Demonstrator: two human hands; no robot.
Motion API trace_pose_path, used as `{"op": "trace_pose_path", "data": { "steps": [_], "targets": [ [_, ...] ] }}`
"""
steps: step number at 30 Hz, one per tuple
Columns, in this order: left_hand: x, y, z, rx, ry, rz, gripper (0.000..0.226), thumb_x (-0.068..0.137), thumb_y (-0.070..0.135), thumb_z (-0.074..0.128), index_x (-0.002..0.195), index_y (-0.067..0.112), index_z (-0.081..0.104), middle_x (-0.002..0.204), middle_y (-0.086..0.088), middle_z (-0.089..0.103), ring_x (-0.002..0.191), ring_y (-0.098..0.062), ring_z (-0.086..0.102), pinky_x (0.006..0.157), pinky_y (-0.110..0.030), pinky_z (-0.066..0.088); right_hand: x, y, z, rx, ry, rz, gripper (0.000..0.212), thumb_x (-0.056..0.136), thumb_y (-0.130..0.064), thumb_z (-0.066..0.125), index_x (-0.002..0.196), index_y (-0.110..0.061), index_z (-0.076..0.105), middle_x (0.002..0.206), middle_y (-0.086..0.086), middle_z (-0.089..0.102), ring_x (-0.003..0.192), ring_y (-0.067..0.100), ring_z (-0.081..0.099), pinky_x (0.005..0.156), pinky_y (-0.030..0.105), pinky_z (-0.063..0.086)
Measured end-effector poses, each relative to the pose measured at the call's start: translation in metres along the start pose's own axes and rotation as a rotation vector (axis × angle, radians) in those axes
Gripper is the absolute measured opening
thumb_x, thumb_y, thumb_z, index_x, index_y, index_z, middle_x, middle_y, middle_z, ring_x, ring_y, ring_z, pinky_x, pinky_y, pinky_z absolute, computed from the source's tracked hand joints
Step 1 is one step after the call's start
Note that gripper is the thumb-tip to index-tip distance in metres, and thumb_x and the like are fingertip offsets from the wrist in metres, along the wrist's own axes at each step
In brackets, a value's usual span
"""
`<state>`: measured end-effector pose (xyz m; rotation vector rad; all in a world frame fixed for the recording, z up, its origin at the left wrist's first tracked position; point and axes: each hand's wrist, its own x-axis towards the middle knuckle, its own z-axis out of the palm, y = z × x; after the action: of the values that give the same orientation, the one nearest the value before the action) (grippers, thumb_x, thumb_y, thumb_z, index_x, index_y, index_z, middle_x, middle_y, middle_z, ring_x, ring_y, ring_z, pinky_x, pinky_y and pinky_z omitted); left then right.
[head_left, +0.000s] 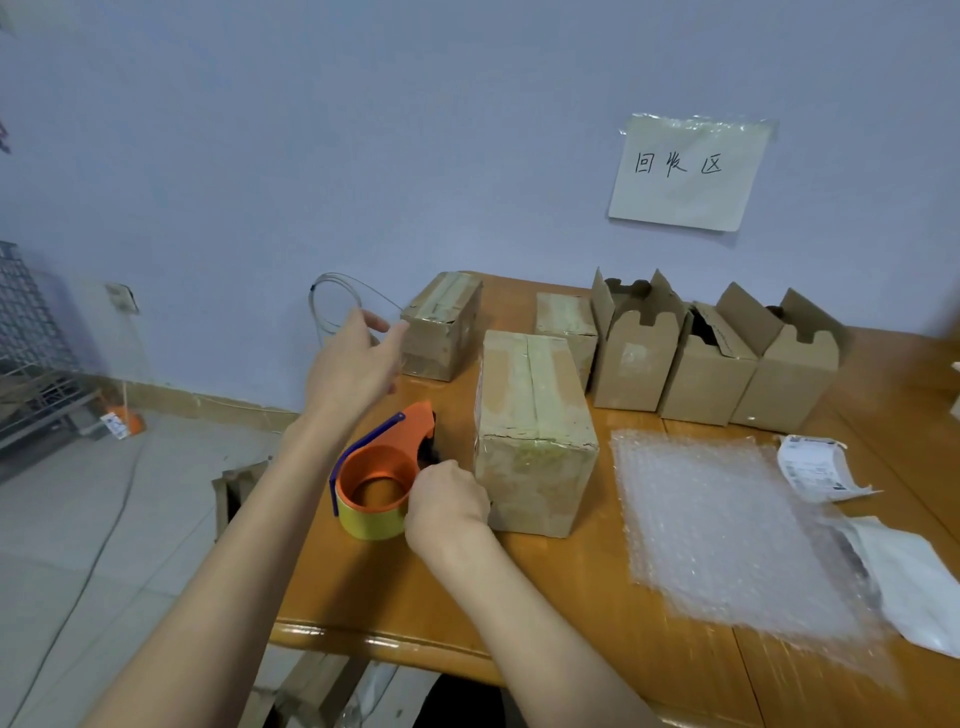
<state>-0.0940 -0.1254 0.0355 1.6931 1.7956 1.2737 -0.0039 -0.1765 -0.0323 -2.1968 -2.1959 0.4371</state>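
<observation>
While the right hand sat low on the counter, it was squeezed between the tape holder and the taped box, and it looked to touch both. The tape holder lay near the left edge of the counter, just left of that hand. Its long way ran from the round roll, close to the person, up to the cutting end, which leaned toward the box. The taped box stood just right of the hand, and its long way ran from the near side to the far side too. So the right hand was much the nearer one. The next move, I think, turned on that small spot where tape, hand and box met.

That hand's fingers were curled under, and the back of the hand hid the tips. I could not tell if they pinched the tape end, held the holder, or only pressed on the box. The left hand hung in the air over the far left corner, fingers spread and holding nothing, close to the far box. The right side of the counter was cut off and blurry.
</observation>
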Motion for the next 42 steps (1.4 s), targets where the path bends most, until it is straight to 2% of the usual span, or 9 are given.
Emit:
{"op": "trace_pose_path", "data": {
  "steps": [9, 13, 16, 21, 24, 26, 32, 36, 42],
  "targets": [
    [0.012, -0.025, -0.010, -0.150, 0.127, -0.120, 0.028, 0.094, 0.039, 0.052, 0.111, 0.017, 0.053, 0.084, 0.003, 0.065, 0.080, -0.019, 0.056, 0.076, -0.038, 0.046, -0.032, -0.004, -0.058, 0.023, -0.009, -0.102, 0.034, 0.094, -0.024, 0.053, 0.121, -0.003, 0.056, 0.119, 0.014, 0.059, 0.110, 0.032, 0.056, 0.080, 0.035, 0.049],
    [0.016, -0.021, -0.002, -0.347, 0.164, -0.147, 0.028, 0.097, 0.035, 0.050, 0.112, 0.011, 0.054, 0.087, 0.003, 0.061, 0.077, -0.016, 0.050, 0.067, -0.033, 0.040, -0.050, 0.005, -0.095, 0.176, 0.102, -0.206, 0.026, 0.091, -0.025, 0.052, 0.071, -0.008, 0.050, 0.078, 0.007, 0.053, 0.078, 0.029, 0.053, 0.052, 0.028, 0.037],
    [0.014, -0.010, 0.007, -0.494, 0.158, -0.178, 0.015, 0.099, 0.024, 0.049, 0.109, 0.013, 0.052, 0.101, -0.003, 0.059, 0.082, -0.014, 0.054, 0.062, -0.025, 0.043, -0.051, 0.024, -0.120, 0.389, 0.163, -0.206, 0.025, 0.086, -0.024, 0.054, 0.069, -0.007, 0.058, 0.066, 0.008, 0.066, 0.065, 0.023, 0.063, 0.066, 0.035, 0.056],
    [0.011, 0.008, 0.051, -0.674, -0.076, -0.312, 0.003, 0.096, 0.015, 0.055, 0.095, 0.018, 0.054, 0.109, -0.004, 0.056, 0.095, -0.017, 0.059, 0.076, -0.031, 0.053, 0.008, 0.063, -0.133, 0.808, 0.288, -0.051, 0.015, 0.083, -0.024, 0.063, 0.088, -0.010, 0.062, 0.057, 0.003, 0.069, 0.059, 0.017, 0.061, 0.078, 0.039, 0.057],
    [0.004, 0.013, 0.074, -0.496, -0.236, -0.267, 0.033, 0.095, 0.027, 0.058, 0.125, 0.015, 0.054, 0.133, -0.003, 0.050, 0.120, -0.018, 0.050, 0.096, -0.033, 0.043, 0.041, 0.082, -0.122, 0.808, 0.413, 0.099, 0.022, 0.085, -0.029, 0.062, 0.104, -0.018, 0.059, 0.064, -0.001, 0.071, 0.074, 0.014, 0.066, 0.079, 0.038, 0.055],
    [0.000, 0.017, 0.082, -0.462, -0.287, -0.235, 0.046, 0.095, 0.030, 0.056, 0.138, 0.016, 0.047, 0.142, -0.002, 0.043, 0.129, -0.017, 0.044, 0.094, -0.027, 0.037, 0.046, 0.089, -0.116, 0.724, 0.474, 0.146, 0.018, 0.088, -0.026, 0.055, 0.104, -0.018, 0.057, 0.080, 0.004, 0.072, 0.081, 0.021, 0.067, 0.079, 0.039, 0.055],
    [0.005, 0.030, 0.093, -0.438, -0.359, -0.197, 0.049, 0.095, 0.031, 0.056, 0.141, 0.027, 0.042, 0.150, -0.001, 0.034, 0.133, -0.016, 0.038, 0.090, -0.024, 0.031, 0.039, 0.099, -0.120, 0.634, 0.536, 0.151, 0.025, 0.093, -0.012, 0.045, 0.117, -0.006, 0.047, 0.107, 0.014, 0.055, 0.090, 0.034, 0.060, 0.069, 0.039, 0.050],
    [0.004, 0.030, 0.102, -0.390, -0.346, -0.151, 0.048, 0.096, 0.021, 0.052, 0.143, 0.023, 0.041, 0.151, 0.000, 0.034, 0.133, -0.017, 0.040, 0.094, -0.025, 0.034, 0.040, 0.101, -0.122, 0.565, 0.592, 0.135, 0.014, 0.094, -0.014, 0.047, 0.105, -0.011, 0.054, 0.100, 0.010, 0.056, 0.085, 0.027, 0.050, 0.066, 0.031, 0.038],
    [0.004, 0.027, 0.105, -0.334, -0.324, -0.140, 0.050, 0.097, 0.013, 0.049, 0.145, 0.019, 0.040, 0.152, 0.002, 0.036, 0.137, -0.017, 0.037, 0.113, -0.036, 0.032, 0.047, 0.101, -0.122, 0.509, 0.641, 0.134, 0.014, 0.095, -0.015, 0.053, 0.102, -0.008, 0.063, 0.102, 0.011, 0.063, 0.087, 0.027, 0.059, 0.066, 0.031, 0.044]
  ]
}}
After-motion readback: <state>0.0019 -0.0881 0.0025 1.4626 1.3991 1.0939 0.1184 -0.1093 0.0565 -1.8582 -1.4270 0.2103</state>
